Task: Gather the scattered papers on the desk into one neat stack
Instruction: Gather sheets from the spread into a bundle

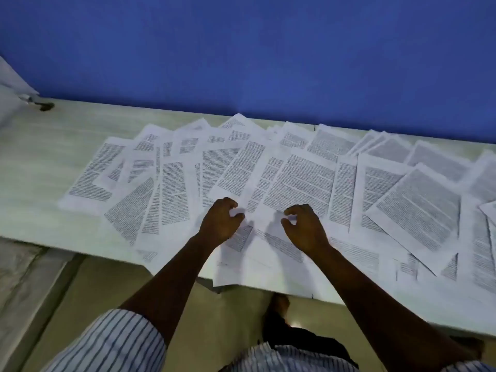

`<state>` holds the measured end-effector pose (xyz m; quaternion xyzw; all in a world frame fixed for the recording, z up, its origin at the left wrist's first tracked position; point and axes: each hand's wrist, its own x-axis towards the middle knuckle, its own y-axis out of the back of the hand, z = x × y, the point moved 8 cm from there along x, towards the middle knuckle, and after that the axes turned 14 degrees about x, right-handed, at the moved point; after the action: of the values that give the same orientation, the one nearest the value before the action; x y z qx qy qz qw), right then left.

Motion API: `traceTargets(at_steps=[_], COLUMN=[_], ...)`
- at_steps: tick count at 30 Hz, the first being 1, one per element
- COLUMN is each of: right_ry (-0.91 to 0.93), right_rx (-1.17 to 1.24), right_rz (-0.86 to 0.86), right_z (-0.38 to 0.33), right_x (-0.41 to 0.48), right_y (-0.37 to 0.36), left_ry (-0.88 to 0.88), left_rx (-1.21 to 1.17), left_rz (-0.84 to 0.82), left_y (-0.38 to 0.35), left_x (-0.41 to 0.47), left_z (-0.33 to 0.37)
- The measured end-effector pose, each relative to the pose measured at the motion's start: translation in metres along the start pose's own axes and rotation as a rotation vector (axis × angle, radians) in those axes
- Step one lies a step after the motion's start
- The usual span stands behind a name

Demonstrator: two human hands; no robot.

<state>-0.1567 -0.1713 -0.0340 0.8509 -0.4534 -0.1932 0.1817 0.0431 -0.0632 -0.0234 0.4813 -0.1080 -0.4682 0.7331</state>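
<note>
Pale desk [35, 162], scattered papers [295, 178], blue wall [241, 49]

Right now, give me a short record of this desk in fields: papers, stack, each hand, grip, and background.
papers: many printed sheets fanned out and overlapping across the desk; a few reach past its near edge
stack: none formed yet
left hand: over the middle sheets, fingers curled
right hand: beside the left hand, fingers curled
grip: cannot tell whether either hand pinches a sheet
background: blue wall behind the desk
</note>
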Motion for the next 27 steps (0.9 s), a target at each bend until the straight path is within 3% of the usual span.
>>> traceTargets(at_steps=[4,9,17,22,27], right_ry=[-0.033,0.042,0.051,0.029,-0.100], right_rx=[-0.183,-0.336,-0.306,-0.252,-0.224], right_rz=[0.135,0.040,0.111,0.205,0.188], right_z=[0.018,0.044,0.046,0.042,0.049], right_x=[0.022,0.027,0.036,0.032,0.017], right_y=[0.014,0.008,0.007,0.008,0.001], left_ry=[0.072,0.146,0.213,0.180,0.139], left_rx=[0.100,0.060,0.057,0.377,0.299], left_rz=[0.014,-0.011,-0.075,0.043,-0.064], left_y=[-0.006,-0.020,-0.043,-0.032,-0.031], left_x=[0.029,0.055,0.089,0.098,0.108], left_z=[0.004,0.008,0.016,0.022,0.023])
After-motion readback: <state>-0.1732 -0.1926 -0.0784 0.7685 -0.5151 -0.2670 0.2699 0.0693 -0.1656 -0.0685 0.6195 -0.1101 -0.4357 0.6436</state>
